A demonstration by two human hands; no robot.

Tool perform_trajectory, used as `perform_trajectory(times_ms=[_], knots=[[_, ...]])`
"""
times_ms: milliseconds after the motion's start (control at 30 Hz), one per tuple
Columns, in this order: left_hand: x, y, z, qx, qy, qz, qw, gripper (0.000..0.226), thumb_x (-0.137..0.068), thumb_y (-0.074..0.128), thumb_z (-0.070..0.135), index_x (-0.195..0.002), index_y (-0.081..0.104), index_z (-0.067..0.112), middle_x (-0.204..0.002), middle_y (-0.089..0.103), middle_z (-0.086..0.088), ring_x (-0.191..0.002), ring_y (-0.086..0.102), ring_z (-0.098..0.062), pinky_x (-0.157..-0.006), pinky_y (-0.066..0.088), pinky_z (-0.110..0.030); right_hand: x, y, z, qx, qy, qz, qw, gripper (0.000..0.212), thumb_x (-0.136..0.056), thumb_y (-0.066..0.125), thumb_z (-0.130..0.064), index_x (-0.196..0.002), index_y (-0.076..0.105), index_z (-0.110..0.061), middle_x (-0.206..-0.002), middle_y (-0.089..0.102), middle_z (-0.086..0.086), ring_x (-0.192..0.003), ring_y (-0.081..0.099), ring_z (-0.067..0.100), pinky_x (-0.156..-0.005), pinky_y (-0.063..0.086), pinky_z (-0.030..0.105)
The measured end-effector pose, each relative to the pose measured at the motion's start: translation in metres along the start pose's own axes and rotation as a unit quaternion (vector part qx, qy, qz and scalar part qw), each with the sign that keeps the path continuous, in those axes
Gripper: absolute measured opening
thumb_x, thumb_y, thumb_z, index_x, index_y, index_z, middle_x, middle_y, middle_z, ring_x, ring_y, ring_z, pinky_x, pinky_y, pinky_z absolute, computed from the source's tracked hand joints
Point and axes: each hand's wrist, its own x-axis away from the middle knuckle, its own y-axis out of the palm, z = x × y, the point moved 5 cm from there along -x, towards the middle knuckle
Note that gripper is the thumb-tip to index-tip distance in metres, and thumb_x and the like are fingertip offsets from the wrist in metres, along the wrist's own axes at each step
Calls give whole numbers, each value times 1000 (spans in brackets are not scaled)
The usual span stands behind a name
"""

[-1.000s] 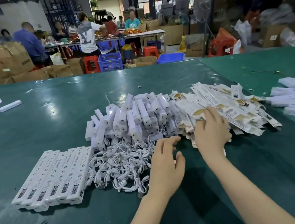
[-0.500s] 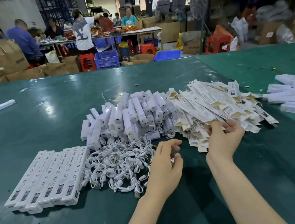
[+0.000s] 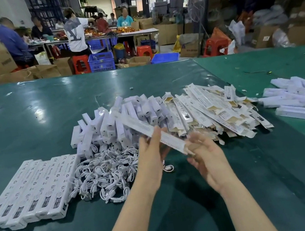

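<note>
White flat carton [image 3: 139, 126] pinched mid-length by left hand [image 3: 151, 156], its near end gripped by blurred right hand [image 3: 208, 158]

light: dim hall, daylit far doorway | glare: table [image 3: 26, 121] sheen | blur — right hand [image 3: 205, 153] | edges — wide-angle bowing

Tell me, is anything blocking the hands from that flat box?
Nothing visible. The left hand and the blurred right hand already hold the flat box, lifted off the table.
</note>
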Motion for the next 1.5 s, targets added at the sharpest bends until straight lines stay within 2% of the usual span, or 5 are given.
perform_trajectory(times_ms=[267, 533, 700, 1000, 1500], knots=[[18, -13, -13, -153, -54, -46, 986, 48, -84, 59, 58, -102, 62, 13, -66, 58, -2, -57, 56, -14, -61, 48, -25, 3, 5, 2, 119, -29, 25, 992, 18, -95, 54, -15, -102, 67, -26, -85, 73, -7, -72, 65, 6, -71, 46, 29], [28, -23, -20, -230, -110, -110, 961, 52, -89, 39, 66, -83, 71, 27, -73, 64, -2, -64, 59, -15, -63, 48, -25, 14, 31, 6, 167, -70, -27, 983, 33, -85, 68, -37, -114, 54, -32, -89, 70, -12, -80, 65, 0, -65, 48, 11], [27, -26, -23, -248, -124, -105, 955, 51, -80, 59, 59, -103, 59, 13, -78, 66, 2, -67, 62, -13, -62, 49, -25, 16, 34, 7, 162, -75, -16, 984, 52, -69, 70, -52, -115, 54, -37, -90, 69, -20, -83, 66, -2, -70, 50, 16], [28, -28, -31, -164, -157, -103, 968, 53, -81, 67, 0, -127, 49, 17, -94, 74, -6, -81, 72, -23, -65, 57, -30, 14, 36, 18, 147, 2, -29, 989, 30, -101, 46, -15, -107, 71, -29, -84, 75, -2, -66, 66, 11, -52, 53, 26], [29, -18, -29, -304, -5, -43, 952, 64, -96, 52, 42, -135, 8, 66, -90, 74, 2, -52, 66, -17, -47, 51, -24, 24, 47, 17, 170, -28, -86, 981, 18, -89, 63, -45, -99, 70, -31, -86, 65, 14, -48, 50, 27, -36, 37, 25]])
